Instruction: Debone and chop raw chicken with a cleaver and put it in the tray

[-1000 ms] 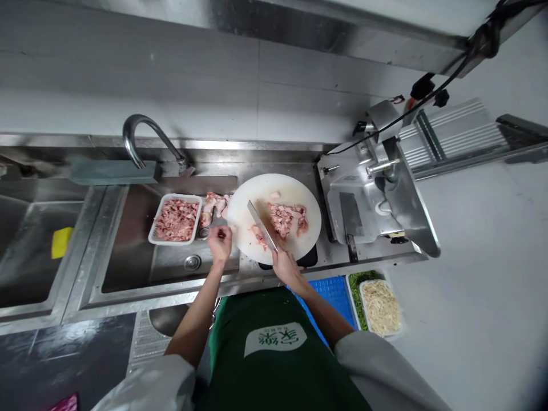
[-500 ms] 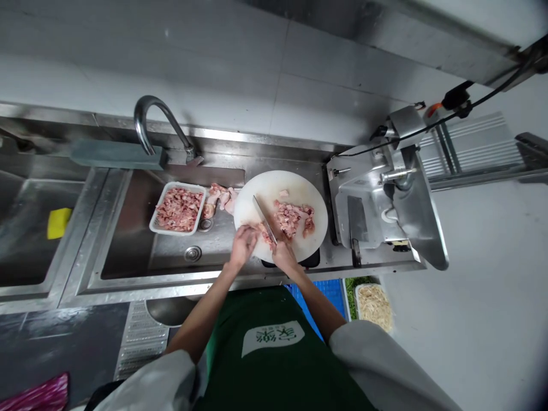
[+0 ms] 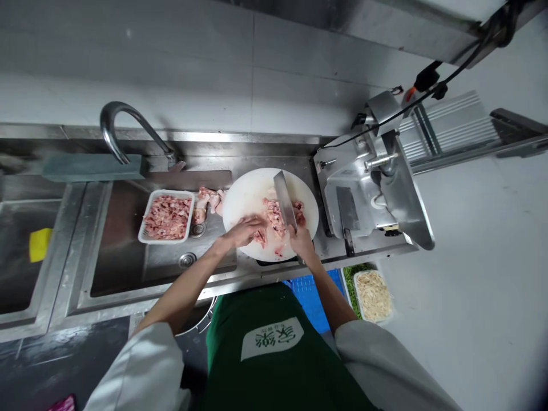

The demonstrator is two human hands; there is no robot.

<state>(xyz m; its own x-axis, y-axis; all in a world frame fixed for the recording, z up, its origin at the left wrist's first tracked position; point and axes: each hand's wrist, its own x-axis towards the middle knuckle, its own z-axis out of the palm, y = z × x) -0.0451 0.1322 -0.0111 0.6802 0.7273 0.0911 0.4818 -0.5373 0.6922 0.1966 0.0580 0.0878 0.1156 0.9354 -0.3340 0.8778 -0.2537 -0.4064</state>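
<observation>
A wide-bladed cleaver (image 3: pixel 284 198) is in my right hand (image 3: pixel 302 243), with my fingers wrapped round its handle. Its blade slants up and away over the round white cutting board (image 3: pixel 237 197), passing across a heap of chopped raw meat (image 3: pixel 274 216). On the board's left part, my left hand (image 3: pixel 246 230) curls its fingers over a piece of raw meat (image 3: pixel 260 236), partly covering it. A small scrap of meat (image 3: pixel 279 250) lies near the board's front edge.
Left of the board, a white basket (image 3: pixel 141 234) of chopped meat and several uncut chicken pieces (image 3: pixel 209 202) are in the steel sink (image 3: pixel 120 251), below a curved faucet (image 3: pixel 112 131). To the right stand a meat slicer (image 3: pixel 385 171) and a second cleaver (image 3: pixel 347 211). A blue crate (image 3: pixel 314 302) sits below.
My right hand has moved right with the cleaver, and the blade now shows its broad side over the heap. My left hand has flattened over the meat at the left. The view has shifted.
</observation>
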